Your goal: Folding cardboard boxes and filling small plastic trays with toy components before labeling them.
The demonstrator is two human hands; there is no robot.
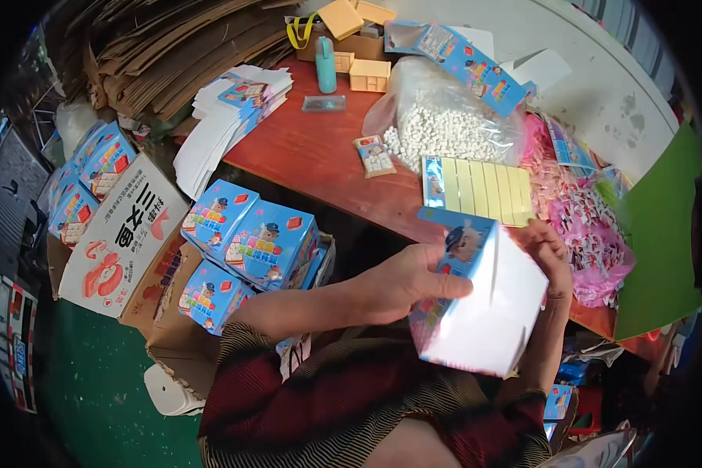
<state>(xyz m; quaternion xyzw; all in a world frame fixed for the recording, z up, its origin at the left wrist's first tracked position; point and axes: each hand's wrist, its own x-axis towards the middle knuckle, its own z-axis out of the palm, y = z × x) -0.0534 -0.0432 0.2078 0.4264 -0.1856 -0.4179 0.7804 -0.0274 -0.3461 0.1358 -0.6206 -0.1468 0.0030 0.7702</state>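
Note:
Over my lap and the table's near edge is a small carton (487, 312), tilted, with a white side turned up and blue printed panels along its left. My left hand (398, 285) grips the carton's left side, its thumb lying over the printed panel. My right hand (550, 249) is curled round the far right edge, its fingertips partly hidden. Just beyond the carton lies a pale yellow sheet (487, 191) divided into strips. A small printed packet (374, 156) rests on the red table (320, 148) to its left.
A clear bag of white pieces (452, 121) and pink bags (593, 242) stand behind. Flat printed cartons (234, 117) are stacked at the left, near a blue bottle (325, 66). Blue boxes (269, 242) fill an open cardboard box (183, 351). A green board (659, 234) leans right.

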